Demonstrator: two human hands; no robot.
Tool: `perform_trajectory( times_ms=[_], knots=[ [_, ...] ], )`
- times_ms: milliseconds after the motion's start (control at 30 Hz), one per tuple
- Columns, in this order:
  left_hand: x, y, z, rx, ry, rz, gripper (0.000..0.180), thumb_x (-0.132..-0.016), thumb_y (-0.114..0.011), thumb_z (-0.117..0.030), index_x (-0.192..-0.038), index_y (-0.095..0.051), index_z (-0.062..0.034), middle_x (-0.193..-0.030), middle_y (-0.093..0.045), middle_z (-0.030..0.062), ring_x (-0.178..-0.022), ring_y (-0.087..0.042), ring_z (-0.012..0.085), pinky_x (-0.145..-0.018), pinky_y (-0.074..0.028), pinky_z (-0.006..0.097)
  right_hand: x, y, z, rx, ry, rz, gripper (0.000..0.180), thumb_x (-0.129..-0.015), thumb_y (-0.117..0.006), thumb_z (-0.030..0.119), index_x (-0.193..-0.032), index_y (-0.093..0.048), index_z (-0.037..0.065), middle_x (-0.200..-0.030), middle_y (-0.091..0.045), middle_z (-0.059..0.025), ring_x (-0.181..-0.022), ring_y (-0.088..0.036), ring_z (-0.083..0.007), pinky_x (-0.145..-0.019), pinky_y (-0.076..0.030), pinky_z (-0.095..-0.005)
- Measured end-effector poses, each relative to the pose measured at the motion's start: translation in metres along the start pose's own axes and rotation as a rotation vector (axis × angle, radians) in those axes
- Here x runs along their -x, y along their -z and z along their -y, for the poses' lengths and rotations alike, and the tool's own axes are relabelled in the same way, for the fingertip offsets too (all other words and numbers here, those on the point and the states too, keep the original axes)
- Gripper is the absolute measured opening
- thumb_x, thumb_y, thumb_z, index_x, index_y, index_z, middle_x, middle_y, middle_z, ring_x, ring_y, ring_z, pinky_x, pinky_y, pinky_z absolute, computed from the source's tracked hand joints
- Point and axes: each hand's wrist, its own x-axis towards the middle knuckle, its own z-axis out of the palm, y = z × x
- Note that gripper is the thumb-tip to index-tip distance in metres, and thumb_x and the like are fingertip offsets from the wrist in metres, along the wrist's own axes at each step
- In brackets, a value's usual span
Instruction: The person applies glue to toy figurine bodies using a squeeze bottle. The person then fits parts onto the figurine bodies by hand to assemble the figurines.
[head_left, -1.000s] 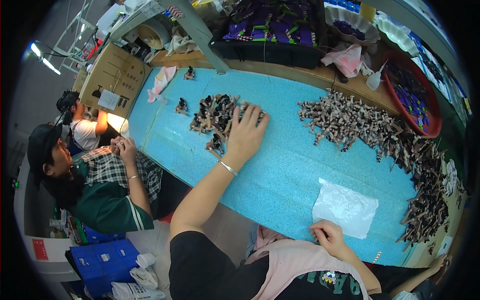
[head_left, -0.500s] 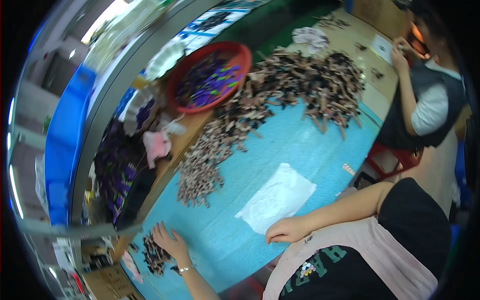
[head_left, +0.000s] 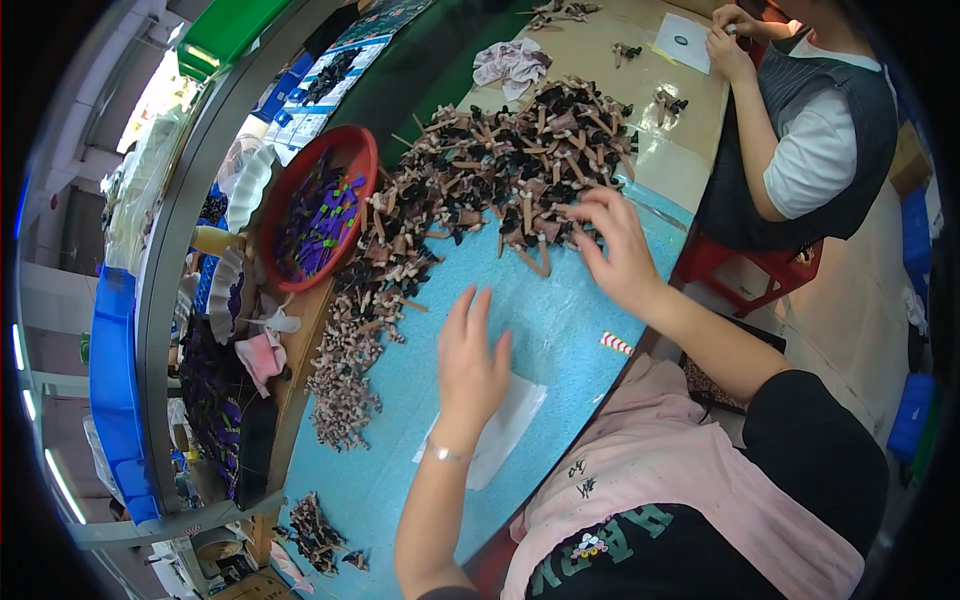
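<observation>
A large heap of small black-and-tan doll-like pieces (head_left: pixel 520 150) lies across the far part of the blue tabletop (head_left: pixel 470 300). My right hand (head_left: pixel 625 255) is at the heap's near right edge, its fingers curved and apart, the tips at the outer pieces. Over the middle of the tabletop is my left hand (head_left: pixel 470 365), fingers stretched and nothing in them. Beneath and beside it lies a white sheet (head_left: pixel 505 435), partly hidden by the hand and wrist. Smaller pale pieces (head_left: pixel 345 385) trail off from the heap toward the left edge.
A red basin (head_left: pixel 370 165) of purple and green pieces stands left of the heap. A small separate pile (head_left: pixel 315 535) sits near the front left. Across the table's far right, a co-worker (head_left: pixel 810 130) sits on a red stool (head_left: pixel 755 275), hands raised near a white card (head_left: pixel 683 42).
My left hand has moved right and away from the small front-left pile to above the white sheet. My right hand has reached forward from the sheet to the heap. The view has shifted.
</observation>
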Motion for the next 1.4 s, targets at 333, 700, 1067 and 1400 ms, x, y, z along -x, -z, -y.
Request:
perform_trajectory(
  times_ms=[333,700,1067,1400],
  knots=[
    [-0.076,-0.092,-0.024,0.006,0.029,-0.139,0.056,-0.073,-0.069,-0.012,-0.122,-0.045,0.0019,-0.125,-0.044,0.0252,-0.116,-0.042,0.0424,-0.099,-0.037,0.048,0.018,0.004,-0.025,0.163,0.159,0.251,0.059,-0.069,-0.074,0.014,-0.123,-0.051,0.008,-0.130,-0.042,-0.0163,-0.131,-0.030,-0.0403,-0.106,-0.026,-0.0528],
    [0.047,-0.043,-0.078,0.014,0.192,0.068,0.064,-0.068,-0.071,0.002,-0.126,-0.044,0.0006,-0.129,-0.041,0.0235,-0.117,-0.044,0.0412,-0.099,-0.039,0.045,0.043,0.034,-0.013,-0.103,0.329,0.612,0.065,-0.063,-0.076,0.007,-0.121,-0.047,0.007,-0.135,-0.039,-0.0161,-0.137,-0.024,-0.0414,-0.108,-0.024,-0.0536],
    [0.073,-0.050,-0.080,-0.108,0.108,-0.066,0.058,-0.070,-0.074,-0.011,-0.124,-0.052,-0.0027,-0.116,-0.051,0.0164,-0.096,-0.053,0.0309,-0.078,-0.046,0.038,0.057,0.032,0.028,-0.121,0.469,0.620,0.048,-0.068,-0.064,-0.004,-0.115,-0.058,0.005,-0.128,-0.047,-0.0159,-0.120,-0.043,-0.0370,-0.100,-0.035,-0.0458],
    [0.095,-0.071,-0.087,-0.259,0.158,0.002,0.030,-0.074,-0.064,-0.007,-0.103,-0.055,0.0005,-0.114,-0.054,0.0192,-0.090,-0.054,0.0301,-0.072,-0.048,0.037,0.013,-0.018,0.048,0.021,0.762,0.972,0.030,-0.074,-0.063,-0.001,-0.104,-0.063,0.005,-0.118,-0.057,-0.0085,-0.109,-0.053,-0.0255,-0.094,-0.036,-0.0392]
  ],
)
